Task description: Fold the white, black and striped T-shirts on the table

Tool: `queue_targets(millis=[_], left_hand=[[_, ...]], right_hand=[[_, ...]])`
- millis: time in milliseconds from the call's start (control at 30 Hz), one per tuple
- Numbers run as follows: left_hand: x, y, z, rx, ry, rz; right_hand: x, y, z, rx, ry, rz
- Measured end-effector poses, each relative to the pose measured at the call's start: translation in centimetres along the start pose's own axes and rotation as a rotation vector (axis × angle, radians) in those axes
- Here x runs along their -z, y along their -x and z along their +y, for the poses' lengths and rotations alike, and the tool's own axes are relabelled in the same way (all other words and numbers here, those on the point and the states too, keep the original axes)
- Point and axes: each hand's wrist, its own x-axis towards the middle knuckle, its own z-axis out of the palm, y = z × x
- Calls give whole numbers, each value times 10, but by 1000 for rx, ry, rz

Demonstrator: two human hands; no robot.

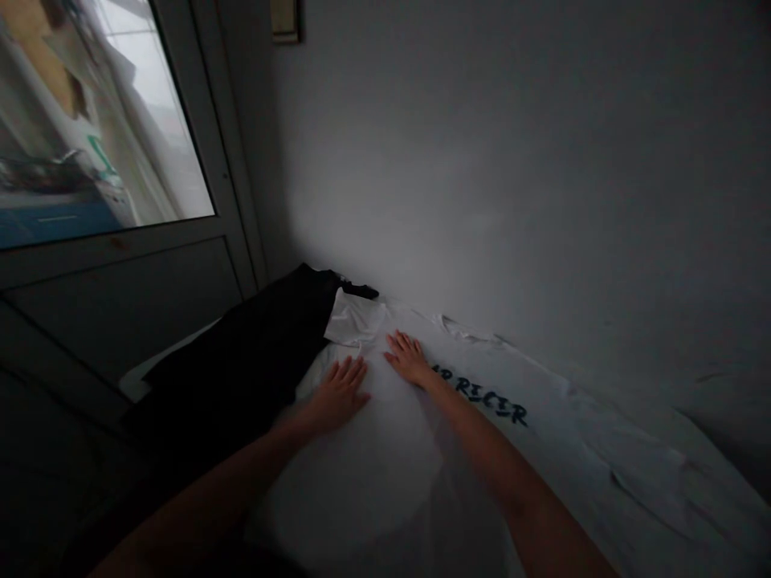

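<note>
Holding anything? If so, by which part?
Nothing appears held. The left hand and right hand lie open and flat on the white T-shirt, left just below its sleeve, right beside the dark lettering.

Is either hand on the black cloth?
No, the left hand and the right hand both lie palm-down on the white shirt.

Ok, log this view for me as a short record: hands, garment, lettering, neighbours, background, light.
hands: left hand and right hand open, palms down on the white shirt
garment: white shirt, spread out, one sleeve beyond the left hand
lettering: dark print, partly hidden by the right arm
neighbours: black cloth left of the shirt
background: pale wall, glazed door
light: dim
</note>
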Motion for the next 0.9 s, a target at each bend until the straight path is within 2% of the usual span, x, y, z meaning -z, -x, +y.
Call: queue_targets(millis=[100,200,267,367,467,567,667,733,900], left_hand=[[2,37,-4,-11,14,-10],[6,50,-7,0,42,-6],[10,46,-6,24,62,-10],[20,32,1,105,85,-1],[34,22,10,240,97,0],[48,24,16,346,124,-86],[57,31,19,390,165,-201],[59,36,20,407,177,-236],[63,46,34,409,233,-220]], right_hand=[[8,-53,-23,-32,-24,8],[22,-98,-43,-66,-59,69],[33,-120,-57,-20,-72,119],[48,-143,-78,121,-89,152],[58,-156,-95,306,-90,134],[63,-162,-102,391,-70,98],[64,-164,-95,374,-72,98],[65,-164,-80,310,-131,159],[66,-149,-15,46,-429,443]])
